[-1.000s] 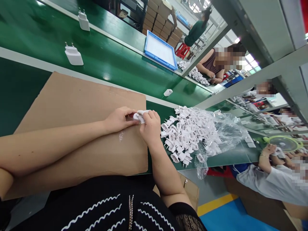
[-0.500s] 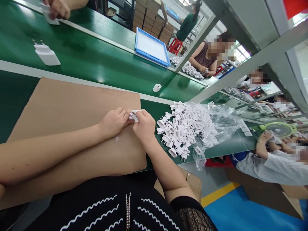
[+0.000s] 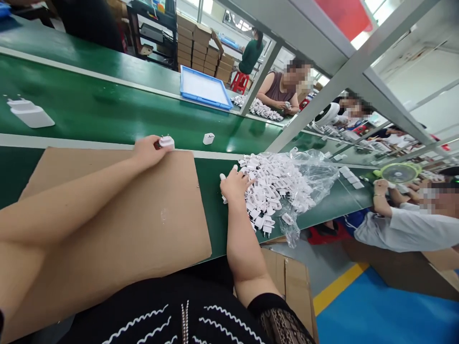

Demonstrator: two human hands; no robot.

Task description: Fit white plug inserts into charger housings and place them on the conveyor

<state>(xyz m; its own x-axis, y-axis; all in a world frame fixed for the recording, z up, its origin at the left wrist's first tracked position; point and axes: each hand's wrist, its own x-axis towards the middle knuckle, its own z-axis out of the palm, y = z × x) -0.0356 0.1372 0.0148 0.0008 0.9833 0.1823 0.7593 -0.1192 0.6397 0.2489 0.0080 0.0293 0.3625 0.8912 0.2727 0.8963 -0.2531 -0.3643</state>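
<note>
Near the far edge of the cardboard sheet [image 3: 143,205], my left hand [image 3: 147,152] pinches a white plug charger [image 3: 167,142], whose two pins point up. My right hand [image 3: 234,185] rests with fingers spread at the left side of a heap of white plug parts [image 3: 265,191]. White covers show on some of its fingertips; whether it touches a part in the heap I cannot make out. Another white charger [image 3: 32,113] lies on the green belt at the far left. A small white charger piece [image 3: 208,138] sits on the belt ahead of the heap.
A clear plastic bag [image 3: 315,174] lies spread behind the heap. Across the belt stands a blue-rimmed tray [image 3: 206,88]. Metal frame posts [image 3: 263,71] rise at the right. Co-workers sit across the line and to the right, beside a green fan [image 3: 398,173].
My hands have parted. The left has gone forward and left with the charger; the right has moved to the heap and spread its fingers. The view has shifted slightly.
</note>
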